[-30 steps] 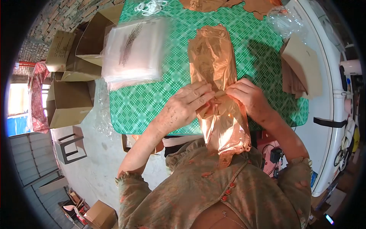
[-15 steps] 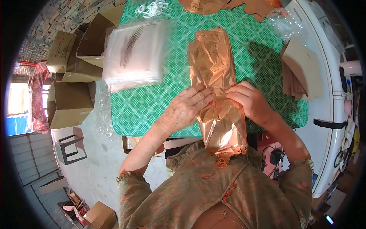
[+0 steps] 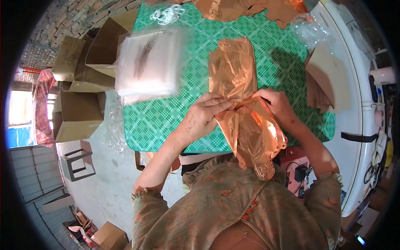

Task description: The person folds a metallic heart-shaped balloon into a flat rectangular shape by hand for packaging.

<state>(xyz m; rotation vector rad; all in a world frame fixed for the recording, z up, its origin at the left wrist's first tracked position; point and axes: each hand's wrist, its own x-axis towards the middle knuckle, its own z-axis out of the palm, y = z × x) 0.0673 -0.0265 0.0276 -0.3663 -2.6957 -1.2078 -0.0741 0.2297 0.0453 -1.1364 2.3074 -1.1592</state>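
Note:
A flat, uninflated rose-gold foil balloon (image 3: 234, 68) lies lengthwise on the green checked tablecloth (image 3: 200, 58), its near end hanging past the table edge against my clothes. My left hand (image 3: 204, 116) presses its fingers together on the balloon's middle, where the foil is gathered into creases. On the other side, my right hand (image 3: 276, 105) has its fingers curled around a raised fold of the same foil. Below the hands the foil is split into loose flaps, with small holed tabs at the bottom. Both hands' fingertips are partly hidden by foil.
More copper-coloured foil (image 3: 233, 9) lies along the far edge. A stack of clear plastic bags (image 3: 150, 62) is at the left, with white string (image 3: 168, 14) behind it. Brown cardboard sheets (image 3: 327, 79) and crumpled clear plastic (image 3: 310, 30) are at the right. Open cardboard boxes (image 3: 79, 110) stand left.
The lower half of the foil balloon, smooth before, is now lifted and bunched into folds. My right hand has curled around the foil and turned. The view has shifted slightly.

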